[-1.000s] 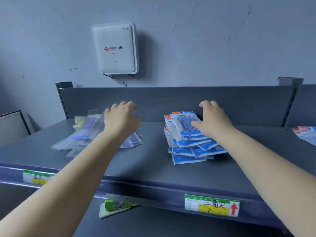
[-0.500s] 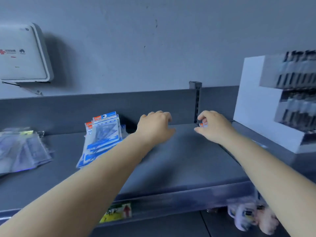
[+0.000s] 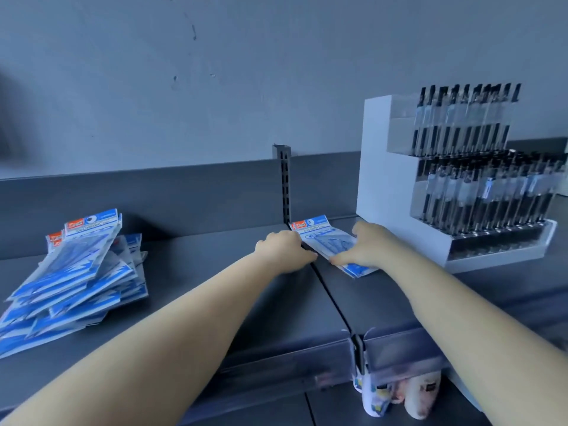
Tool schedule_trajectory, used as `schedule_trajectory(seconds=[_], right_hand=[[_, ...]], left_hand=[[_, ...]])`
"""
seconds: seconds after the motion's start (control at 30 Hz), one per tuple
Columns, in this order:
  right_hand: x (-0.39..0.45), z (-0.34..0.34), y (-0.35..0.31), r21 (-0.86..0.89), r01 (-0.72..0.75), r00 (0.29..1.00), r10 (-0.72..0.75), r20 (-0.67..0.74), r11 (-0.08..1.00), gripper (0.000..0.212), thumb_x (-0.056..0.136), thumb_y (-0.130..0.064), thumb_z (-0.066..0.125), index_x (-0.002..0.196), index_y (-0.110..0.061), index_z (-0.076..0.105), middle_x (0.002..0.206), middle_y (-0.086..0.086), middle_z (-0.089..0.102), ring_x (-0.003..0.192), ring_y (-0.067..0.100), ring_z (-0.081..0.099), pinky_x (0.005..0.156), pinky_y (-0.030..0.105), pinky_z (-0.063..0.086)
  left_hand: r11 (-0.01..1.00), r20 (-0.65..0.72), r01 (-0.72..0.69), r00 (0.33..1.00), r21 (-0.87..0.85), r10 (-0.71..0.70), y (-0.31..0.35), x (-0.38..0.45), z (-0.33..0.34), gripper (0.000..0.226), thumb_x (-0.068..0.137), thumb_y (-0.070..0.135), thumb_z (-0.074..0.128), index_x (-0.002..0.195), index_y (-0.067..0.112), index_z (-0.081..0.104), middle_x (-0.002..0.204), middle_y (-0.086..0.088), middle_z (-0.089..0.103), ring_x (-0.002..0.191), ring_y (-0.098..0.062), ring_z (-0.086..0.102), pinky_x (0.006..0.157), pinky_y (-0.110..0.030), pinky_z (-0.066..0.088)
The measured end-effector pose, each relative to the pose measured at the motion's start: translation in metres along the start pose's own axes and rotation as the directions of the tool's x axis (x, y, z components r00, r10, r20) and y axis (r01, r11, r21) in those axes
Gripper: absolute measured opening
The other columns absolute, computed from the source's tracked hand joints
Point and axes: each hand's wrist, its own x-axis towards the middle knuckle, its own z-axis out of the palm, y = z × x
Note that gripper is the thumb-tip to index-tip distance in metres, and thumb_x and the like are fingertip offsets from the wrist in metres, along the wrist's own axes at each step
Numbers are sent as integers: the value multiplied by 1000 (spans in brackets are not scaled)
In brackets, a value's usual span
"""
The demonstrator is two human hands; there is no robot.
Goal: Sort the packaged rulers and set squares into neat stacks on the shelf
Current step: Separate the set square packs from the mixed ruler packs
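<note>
- Grey wall behind, and below it a dark metal shelf with a low back panel and a slotted upright where two shelf sections meet.
- On the right section, just right of the seam, lies a small stack of packs, blue and white with a red tag at the top, close beside a white pen display.
- Right hand lies on top of the packs, its fingers curled over their near left edge and pinching them.
- Left hand sits at the seam against the stack's left edge, fingers curled down; whether it grips the packs or only steadies them I cannot tell.
- Well apart on the left section sits a big pile of the same blue packs, fanned out and slumping forward, not squared up.
- Handling, as a judgement: the packs look flat, thin and light, glossy film over card, so probably slippery against each other and slightly bendy.
- Best hold seems to be both long edges of the whole stack at once, thumb on top and fingers beneath, so the layers do not slide apart.
- Risks: a one-sided pinch could fan the stack, and the pen display stands near enough to be knocked.
</note>
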Motion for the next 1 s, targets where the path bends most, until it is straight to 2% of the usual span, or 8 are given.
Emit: schedule_trajectory(seconds=[0.17, 0.23, 0.33, 0.47, 0.63, 0.73, 0.83, 1.0], right_hand=[[11, -11, 12, 98, -71, 997, 67, 35, 993, 47, 57, -36, 82, 75, -12, 45, 77, 0, 48, 67, 18, 49, 50, 27, 32], [15, -11, 19, 196, -67, 998, 65, 17, 978, 50, 57, -31, 84, 89, -10, 51, 89, 3, 54, 80, 22, 54, 58, 29, 38], [17, -9, 25, 436, -10, 997, 41, -63, 900, 72, 61, -21, 85, 121, -12, 47, 108, 1, 52, 97, 20, 53, 75, 28, 42], [20, -6, 20, 620, 142, 977, -10, -212, 771, 60, 67, -12, 81, 118, -15, 48, 111, 2, 59, 98, 21, 58, 83, 36, 50], [20, -6, 13, 801, 242, 958, -3, -287, 548, 32, 75, -8, 73, 92, -23, 51, 101, 4, 65, 93, 24, 64, 83, 43, 54], [14, -6, -1, 863, 278, 954, -19, -298, 422, 20, 84, -10, 65, 96, -22, 54, 98, 2, 65, 86, 19, 64, 75, 35, 53], [6, -1, -24, 873, 285, 957, -68, -281, 397, 10, 90, -16, 57, 96, -23, 55, 101, 5, 66, 88, 22, 64, 75, 35, 51], [-15, 5, -70, 876, 325, 946, -108, -307, 357, 5, 89, -18, 59, 86, -22, 57, 88, 2, 66, 74, 16, 62, 63, 28, 50]], left_hand=[[995, 12, 87, 996, -55, -86, 20, 12, 7, 35, 87, 44, 47, 107, 19, 63, 112, 0, 58, 112, -24, 45, 87, -32, 31], [983, 31, 115, 993, -141, -112, 25, 17, 10, 29, 86, 40, 49, 97, 18, 63, 105, -1, 58, 107, -24, 47, 86, -32, 31], [914, 32, 128, 992, -385, -126, 29, 16, 11, 28, 66, 45, 55, 65, 19, 44, 71, 2, 45, 77, -23, 41, 75, -31, 30], [705, 16, 133, 985, -696, -169, 25, 17, 6, 27, 71, 33, 71, 90, 15, 63, 87, 2, 59, 80, -16, 49, 70, -21, 38], [583, 21, 133, 981, -802, -194, 16, 11, -3, 16, 84, 23, 68, 76, 16, 55, 74, 5, 55, 64, -7, 46, 54, -18, 31], [459, 76, 144, 984, -877, -163, 11, 3, -15, 5, 84, 17, 67, 83, 15, 62, 81, -2, 65, 64, -14, 55, 56, -21, 36], [321, -4, 47, 988, -946, -156, 0, -6, -36, 11, 85, 0, 59, 92, 7, 63, 79, -8, 68, 56, -15, 63, 49, -22, 50], [299, -145, -70, 960, -952, -238, -40, -37, -78, 8, 86, 1, 59, 86, 8, 59, 77, -8, 69, 56, -15, 67, 53, -26, 57]])
